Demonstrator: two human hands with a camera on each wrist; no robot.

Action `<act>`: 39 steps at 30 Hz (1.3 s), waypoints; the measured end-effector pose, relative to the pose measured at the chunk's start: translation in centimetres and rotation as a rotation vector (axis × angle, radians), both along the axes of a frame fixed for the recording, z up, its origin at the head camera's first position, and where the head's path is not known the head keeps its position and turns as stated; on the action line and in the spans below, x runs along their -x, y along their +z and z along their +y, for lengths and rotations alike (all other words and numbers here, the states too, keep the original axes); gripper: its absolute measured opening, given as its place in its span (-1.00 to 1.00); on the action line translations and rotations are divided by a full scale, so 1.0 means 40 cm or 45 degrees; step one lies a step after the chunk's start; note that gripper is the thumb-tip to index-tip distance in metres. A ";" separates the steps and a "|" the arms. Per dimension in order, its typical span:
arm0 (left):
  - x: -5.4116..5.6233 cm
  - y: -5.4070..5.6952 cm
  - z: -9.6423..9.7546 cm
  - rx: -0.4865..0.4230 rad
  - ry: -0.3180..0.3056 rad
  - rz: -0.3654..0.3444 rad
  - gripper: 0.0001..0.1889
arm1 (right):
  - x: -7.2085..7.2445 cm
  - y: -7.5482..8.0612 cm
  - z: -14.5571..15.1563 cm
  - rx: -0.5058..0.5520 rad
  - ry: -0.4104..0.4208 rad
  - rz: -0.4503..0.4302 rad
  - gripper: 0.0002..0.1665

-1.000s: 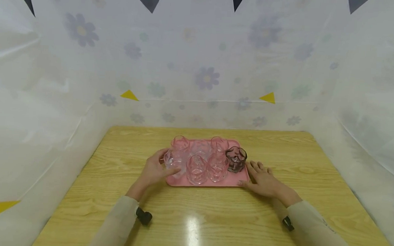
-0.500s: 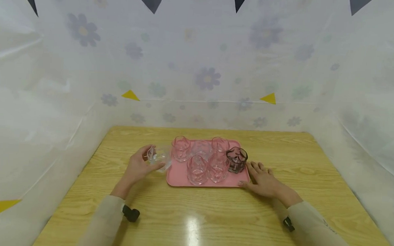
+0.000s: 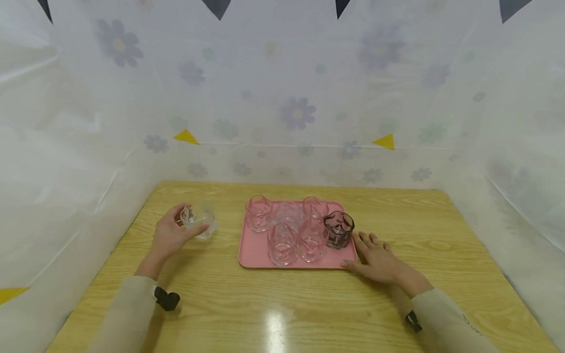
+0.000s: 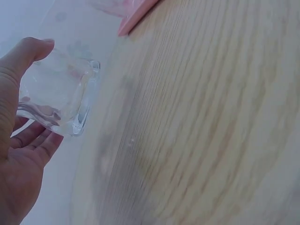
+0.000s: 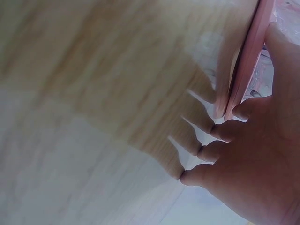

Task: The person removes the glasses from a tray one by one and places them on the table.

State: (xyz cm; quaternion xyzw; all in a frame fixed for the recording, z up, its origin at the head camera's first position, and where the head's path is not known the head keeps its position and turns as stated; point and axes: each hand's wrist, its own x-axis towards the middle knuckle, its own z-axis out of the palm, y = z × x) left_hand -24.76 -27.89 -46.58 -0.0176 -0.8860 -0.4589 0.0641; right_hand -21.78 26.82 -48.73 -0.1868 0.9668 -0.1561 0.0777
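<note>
My left hand [image 3: 170,235] grips a clear drinking glass [image 3: 201,220] to the left of the pink tray [image 3: 251,256]. In the left wrist view thumb and fingers lie around the sides of the glass [image 4: 56,93], its thick base facing the table and a gap showing below it. My right hand [image 3: 377,260] lies with spread fingers at the tray's right end, thumb on the front right corner and fingertips on the table. On the tray stand several clear glasses, among them a front one [image 3: 282,244], and a dark tinted glass [image 3: 339,229] at the right.
The wooden table [image 3: 278,306] reaches back to a white flowered curtain [image 3: 285,93], which also hangs along both sides. A black wrist camera [image 3: 167,299] sits under the left sleeve. Light glares off the table's front middle.
The left hand has lifted the clear glass off the tray's left end and carried it left over the table. The right hand, the tray and the other glasses have stayed put.
</note>
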 end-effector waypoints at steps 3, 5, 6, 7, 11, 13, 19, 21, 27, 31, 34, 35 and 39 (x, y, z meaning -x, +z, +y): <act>0.001 0.005 -0.026 0.000 0.039 -0.019 0.05 | -0.001 0.002 -0.001 -0.003 -0.003 -0.003 0.16; 0.003 0.009 -0.042 -0.010 0.071 -0.031 0.07 | -0.001 0.004 -0.001 0.000 -0.006 -0.007 0.15; 0.004 0.009 -0.050 -0.010 0.090 -0.036 0.08 | -0.002 0.005 -0.001 0.000 -0.005 -0.007 0.15; 0.005 0.010 -0.057 -0.014 0.107 -0.039 0.08 | -0.003 0.007 -0.002 0.002 -0.006 -0.007 0.15; 0.009 0.008 -0.085 -0.022 0.161 -0.054 0.08 | -0.006 0.010 -0.003 0.005 -0.008 -0.023 0.15; 0.012 0.004 -0.100 -0.017 0.182 -0.054 0.08 | -0.007 0.009 -0.004 0.005 -0.013 -0.036 0.15; 0.022 -0.010 -0.144 0.045 0.246 -0.055 0.05 | -0.006 0.009 -0.005 0.016 -0.019 -0.048 0.16; 0.025 -0.015 -0.157 0.070 0.267 -0.056 0.05 | -0.006 0.007 -0.004 0.011 -0.017 -0.048 0.16; 0.028 -0.022 -0.185 0.074 0.298 -0.074 0.09 | -0.002 0.004 -0.002 0.000 -0.014 -0.038 0.16; 0.028 -0.025 -0.194 0.082 0.309 -0.083 0.10 | 0.000 0.002 -0.001 -0.001 -0.021 -0.037 0.18; 0.030 -0.025 -0.197 0.065 0.305 -0.080 0.10 | 0.002 0.000 0.000 -0.004 -0.024 -0.037 0.19; 0.030 -0.025 -0.198 0.063 0.300 -0.078 0.11 | 0.003 0.000 0.000 -0.006 -0.024 -0.036 0.19; 0.031 -0.023 -0.198 0.037 0.288 -0.091 0.13 | 0.002 0.000 0.001 -0.007 -0.024 -0.037 0.19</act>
